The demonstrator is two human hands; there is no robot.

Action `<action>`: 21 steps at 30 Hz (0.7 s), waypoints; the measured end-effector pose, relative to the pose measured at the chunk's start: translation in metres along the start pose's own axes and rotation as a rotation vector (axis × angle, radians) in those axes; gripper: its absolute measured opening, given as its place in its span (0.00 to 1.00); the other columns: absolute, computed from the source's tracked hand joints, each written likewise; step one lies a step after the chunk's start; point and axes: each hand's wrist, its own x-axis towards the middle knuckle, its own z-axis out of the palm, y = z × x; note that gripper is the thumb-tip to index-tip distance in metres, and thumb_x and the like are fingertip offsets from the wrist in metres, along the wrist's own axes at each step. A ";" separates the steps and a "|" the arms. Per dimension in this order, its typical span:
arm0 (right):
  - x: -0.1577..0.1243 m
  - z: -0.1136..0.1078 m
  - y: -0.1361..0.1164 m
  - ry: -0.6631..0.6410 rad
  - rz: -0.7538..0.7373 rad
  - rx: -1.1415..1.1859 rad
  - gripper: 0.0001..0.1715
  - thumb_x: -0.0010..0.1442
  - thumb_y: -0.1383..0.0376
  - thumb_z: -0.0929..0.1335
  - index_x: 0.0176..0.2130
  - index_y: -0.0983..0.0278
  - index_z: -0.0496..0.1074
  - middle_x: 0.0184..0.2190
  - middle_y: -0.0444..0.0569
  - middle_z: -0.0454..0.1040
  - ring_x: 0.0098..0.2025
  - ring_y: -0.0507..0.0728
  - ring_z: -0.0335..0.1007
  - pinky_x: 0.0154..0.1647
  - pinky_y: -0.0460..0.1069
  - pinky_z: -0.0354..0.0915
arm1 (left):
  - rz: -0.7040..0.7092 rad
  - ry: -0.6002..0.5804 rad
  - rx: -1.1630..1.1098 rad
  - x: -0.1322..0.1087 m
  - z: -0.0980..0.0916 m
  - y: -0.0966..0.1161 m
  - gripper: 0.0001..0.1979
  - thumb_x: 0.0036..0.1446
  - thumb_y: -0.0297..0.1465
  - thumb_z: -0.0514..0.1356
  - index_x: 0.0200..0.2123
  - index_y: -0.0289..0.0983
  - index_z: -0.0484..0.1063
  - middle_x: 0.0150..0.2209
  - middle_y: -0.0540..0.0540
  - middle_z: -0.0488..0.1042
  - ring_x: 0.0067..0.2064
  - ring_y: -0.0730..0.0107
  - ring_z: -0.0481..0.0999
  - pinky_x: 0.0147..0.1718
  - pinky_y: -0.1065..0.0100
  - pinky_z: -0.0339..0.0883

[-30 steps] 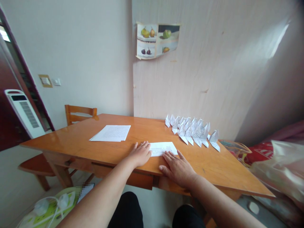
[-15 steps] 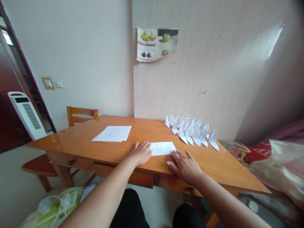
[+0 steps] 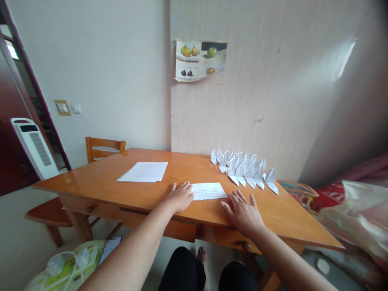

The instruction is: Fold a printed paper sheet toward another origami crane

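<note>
Pale room, wooden counter (image 3: 100,186) against the wall, fruit picture (image 3: 200,60) above. White fan unit (image 3: 33,147) and chair (image 3: 104,147) far left of the left hand. Printed sheets (image 3: 144,171) lie beyond-left of that hand. Left hand (image 3: 179,197) is flat and released, its fingertips resting on the left edge of the folded paper (image 3: 209,190). The paper lies flat between both hands. Right hand (image 3: 244,212) is flat, fingers spread, grasping nothing, just right of the paper; contact unclear. Row of folded paper birds (image 3: 242,167) beyond the right hand. Plastic bag (image 3: 354,218) far right.
</note>
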 end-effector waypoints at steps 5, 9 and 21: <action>-0.001 -0.002 0.001 -0.047 -0.148 0.011 0.39 0.72 0.45 0.54 0.70 0.64 0.54 0.71 0.53 0.51 0.74 0.62 0.35 0.71 0.67 0.32 | 0.001 0.000 -0.022 -0.001 -0.002 0.003 0.36 0.68 0.51 0.36 0.71 0.39 0.49 0.73 0.39 0.46 0.74 0.56 0.41 0.68 0.41 0.31; 0.000 -0.002 0.001 -0.101 -0.187 0.023 0.39 0.72 0.44 0.53 0.70 0.63 0.55 0.70 0.53 0.54 0.73 0.64 0.38 0.70 0.69 0.33 | 0.001 0.004 -0.033 -0.002 -0.003 0.005 0.42 0.63 0.59 0.40 0.71 0.38 0.49 0.73 0.36 0.46 0.74 0.53 0.41 0.68 0.40 0.30; 0.003 -0.004 0.000 -0.147 -0.163 0.038 0.38 0.72 0.44 0.53 0.69 0.62 0.58 0.68 0.53 0.57 0.72 0.65 0.42 0.69 0.73 0.34 | -0.038 -0.038 -0.032 -0.001 -0.006 -0.003 0.40 0.63 0.54 0.44 0.72 0.40 0.44 0.73 0.39 0.43 0.74 0.51 0.39 0.67 0.36 0.30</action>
